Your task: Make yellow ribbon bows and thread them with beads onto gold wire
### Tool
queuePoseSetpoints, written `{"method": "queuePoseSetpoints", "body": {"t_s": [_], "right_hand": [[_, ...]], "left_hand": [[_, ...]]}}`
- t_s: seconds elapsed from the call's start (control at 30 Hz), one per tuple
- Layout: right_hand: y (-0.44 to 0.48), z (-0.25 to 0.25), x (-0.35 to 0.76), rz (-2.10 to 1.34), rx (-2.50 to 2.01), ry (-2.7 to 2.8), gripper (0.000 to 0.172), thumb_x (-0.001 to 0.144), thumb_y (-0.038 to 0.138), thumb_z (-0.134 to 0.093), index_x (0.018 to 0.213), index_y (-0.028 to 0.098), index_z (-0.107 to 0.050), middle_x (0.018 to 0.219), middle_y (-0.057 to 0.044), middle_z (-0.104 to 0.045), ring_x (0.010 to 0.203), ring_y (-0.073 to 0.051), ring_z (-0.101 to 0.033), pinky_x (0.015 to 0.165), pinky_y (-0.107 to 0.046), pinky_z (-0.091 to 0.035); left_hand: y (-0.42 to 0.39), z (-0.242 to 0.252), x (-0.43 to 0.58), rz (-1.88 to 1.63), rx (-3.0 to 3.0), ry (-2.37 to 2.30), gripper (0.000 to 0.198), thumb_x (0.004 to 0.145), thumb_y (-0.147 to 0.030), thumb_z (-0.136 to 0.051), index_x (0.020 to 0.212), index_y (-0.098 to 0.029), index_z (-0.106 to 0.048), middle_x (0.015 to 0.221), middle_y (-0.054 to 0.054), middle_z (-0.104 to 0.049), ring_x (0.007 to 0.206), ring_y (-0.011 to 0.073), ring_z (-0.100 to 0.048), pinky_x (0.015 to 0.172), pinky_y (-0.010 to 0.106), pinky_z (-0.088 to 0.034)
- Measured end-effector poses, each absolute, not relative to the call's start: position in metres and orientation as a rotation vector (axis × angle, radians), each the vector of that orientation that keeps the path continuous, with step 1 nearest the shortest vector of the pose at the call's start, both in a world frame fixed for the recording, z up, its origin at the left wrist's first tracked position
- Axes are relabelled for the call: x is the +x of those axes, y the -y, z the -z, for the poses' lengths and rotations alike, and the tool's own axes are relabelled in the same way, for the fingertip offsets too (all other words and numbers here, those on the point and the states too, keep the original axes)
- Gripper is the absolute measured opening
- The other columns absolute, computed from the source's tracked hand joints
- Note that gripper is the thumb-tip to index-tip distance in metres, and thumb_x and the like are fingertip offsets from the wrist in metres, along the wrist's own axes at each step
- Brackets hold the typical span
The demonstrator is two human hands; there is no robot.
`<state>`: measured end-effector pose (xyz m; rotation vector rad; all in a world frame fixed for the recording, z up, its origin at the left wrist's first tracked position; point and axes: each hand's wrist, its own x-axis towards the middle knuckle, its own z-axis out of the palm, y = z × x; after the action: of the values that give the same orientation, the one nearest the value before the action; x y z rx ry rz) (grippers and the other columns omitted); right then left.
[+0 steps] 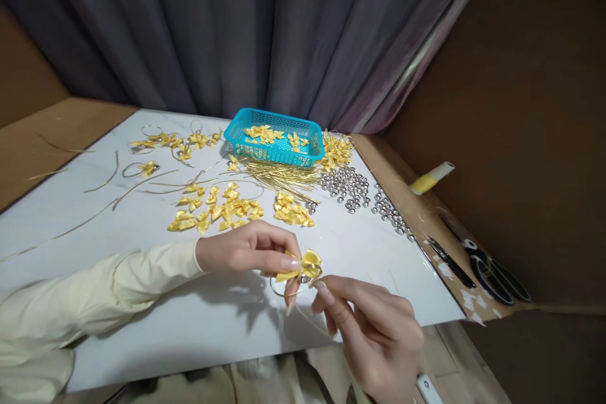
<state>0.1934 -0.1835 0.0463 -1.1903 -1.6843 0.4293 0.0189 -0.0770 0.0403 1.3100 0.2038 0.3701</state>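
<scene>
My left hand (246, 252) covers part of what I am working on. Its thumb and forefinger are pressed together on a yellow bow (307, 264), held just above the near part of the white board (189, 322), and they hide the bow's left wing. A small silver piece shows under the bow's knot, too small for me to make out.

A thin gold cord (283, 292) loops below the bow, and one strand runs down behind my right hand (379, 334). That hand's fingertips are drawn close together at the cord, right beside the bow. I cannot tell whether they actually clamp it, since the contact is hidden from my view. The lower frame edge cuts off the right wrist, and the left edge cuts off my pale yellow sleeve (95, 297).

At the far side of the board stands a blue mesh basket (274, 117) with a few more yellow bows (265, 134) lying in it; its wall hides most of the floor. Just in front of it lies a bundle of gold cords (284, 173), with loose bows (222, 208) scattered nearer me. Silver bells (348, 186) are heaped to the right. Black-handled scissors (497, 274) rest on the brown surface off the board's right edge.
</scene>
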Motion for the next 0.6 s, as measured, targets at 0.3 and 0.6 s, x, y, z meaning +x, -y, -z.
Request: {"method": "queuePoseSetpoints", "body": {"t_s": [0.3,0.6], "right_hand": [[0.1849,-0.0467,0.196,-0.419,-1.188,1.697,0.018,0.083,0.007,-0.054,0.07,0.016,-0.061,0.053,0.001,-0.058,0.04,-0.008,-0.048,0.045,-0.02,-0.039],[0.185,-0.0517,0.2009,-0.34,-1.183,1.82,0.023,0.082,0.006,-0.047,0.065,0.016,-0.058,0.05,-0.001,-0.056,0.043,-0.011,-0.052,0.046,-0.023,-0.038]], "left_hand": [[0.0765,-0.0411,0.0182,-0.376,1.322,-0.209,0.024,0.089,-0.032,-0.056,0.075,-0.013,-0.056,0.061,0.002,-0.061,0.049,0.0073,-0.04,0.049,0.02,-0.032],[0.0759,-0.0414,0.0189,-0.312,1.39,-0.18,0.021,0.091,-0.028,-0.053,0.076,-0.014,-0.056,0.063,0.002,-0.064,0.05,0.0081,-0.048,0.051,0.02,-0.033]]}}
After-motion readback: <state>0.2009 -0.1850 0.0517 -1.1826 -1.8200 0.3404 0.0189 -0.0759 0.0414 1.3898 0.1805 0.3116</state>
